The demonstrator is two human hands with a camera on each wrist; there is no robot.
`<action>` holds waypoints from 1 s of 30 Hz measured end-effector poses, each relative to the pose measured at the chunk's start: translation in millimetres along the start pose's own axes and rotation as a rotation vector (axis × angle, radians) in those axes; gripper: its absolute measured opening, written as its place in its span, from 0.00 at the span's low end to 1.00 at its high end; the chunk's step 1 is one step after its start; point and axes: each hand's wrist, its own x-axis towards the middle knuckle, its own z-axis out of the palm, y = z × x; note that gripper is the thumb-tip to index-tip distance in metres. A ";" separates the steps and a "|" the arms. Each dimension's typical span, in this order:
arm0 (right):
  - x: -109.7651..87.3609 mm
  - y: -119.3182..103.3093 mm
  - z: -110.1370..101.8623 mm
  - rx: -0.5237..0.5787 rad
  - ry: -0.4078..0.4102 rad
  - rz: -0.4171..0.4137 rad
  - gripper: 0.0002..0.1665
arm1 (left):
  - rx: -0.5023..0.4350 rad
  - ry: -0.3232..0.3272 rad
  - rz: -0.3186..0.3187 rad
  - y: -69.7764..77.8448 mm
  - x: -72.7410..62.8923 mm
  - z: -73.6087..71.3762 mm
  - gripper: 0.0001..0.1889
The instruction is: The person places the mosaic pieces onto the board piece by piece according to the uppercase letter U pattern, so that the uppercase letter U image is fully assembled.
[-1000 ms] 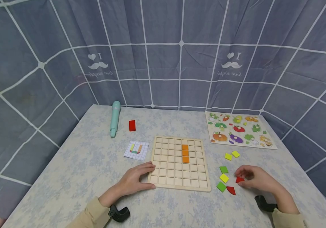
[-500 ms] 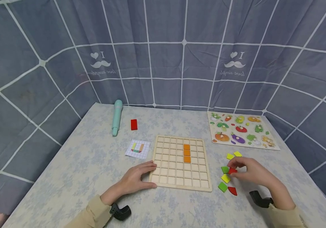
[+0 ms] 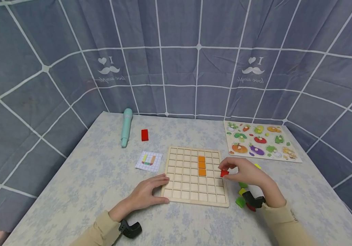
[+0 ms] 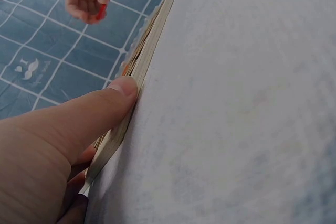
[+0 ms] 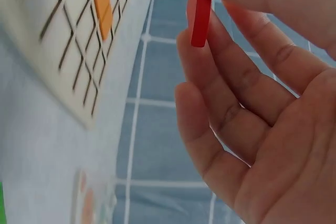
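Observation:
The wooden grid board [image 3: 183, 186] lies mid-table, with a column of orange square tiles [image 3: 201, 164] in its cells. At its near left corner my left hand [image 3: 143, 194] rests, fingers on the left edge and thumb [image 4: 113, 100] against the near edge. Above the board's right edge, my right hand [image 3: 244, 172] pinches a small flat red tile [image 5: 201, 14] between thumb and fingers; its outline is partly covered. Under and beside the right wrist lie loose tiles, among them a green one [image 3: 240, 202], a yellow one [image 3: 242, 191] and a partly hidden red one [image 3: 251, 207].
Left of the board lies a pattern card [image 3: 149, 161] with a coloured U-shaped figure. Behind it are a red rectangular block [image 3: 144, 135] and a teal microphone-shaped object [image 3: 126, 128]. A vegetable puzzle board [image 3: 262, 140] lies at the back right. A tiled-pattern curtain [image 3: 182, 65] surrounds the table.
My right hand has picked up the red tile from the loose tiles on the right and carried it left and away from me to the board's right edge. The left hand stays at the corner.

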 end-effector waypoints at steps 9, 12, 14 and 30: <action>33.1 -11.6 25.8 0.078 -0.088 -0.025 0.14 | -0.014 -0.010 -0.009 1.9 -0.8 -0.9 0.35; 39.8 -13.5 33.2 0.093 -0.109 -0.026 0.12 | -0.013 -0.010 -0.012 2.1 -0.7 -1.2 0.35; 43.3 -14.1 37.6 0.106 -0.125 -0.026 0.11 | -0.013 -0.011 -0.012 2.0 -0.4 -1.6 0.35; 51.4 -1.5 58.5 0.157 -0.135 0.022 0.10 | 0.020 -0.008 0.012 0.4 0.1 -0.8 0.35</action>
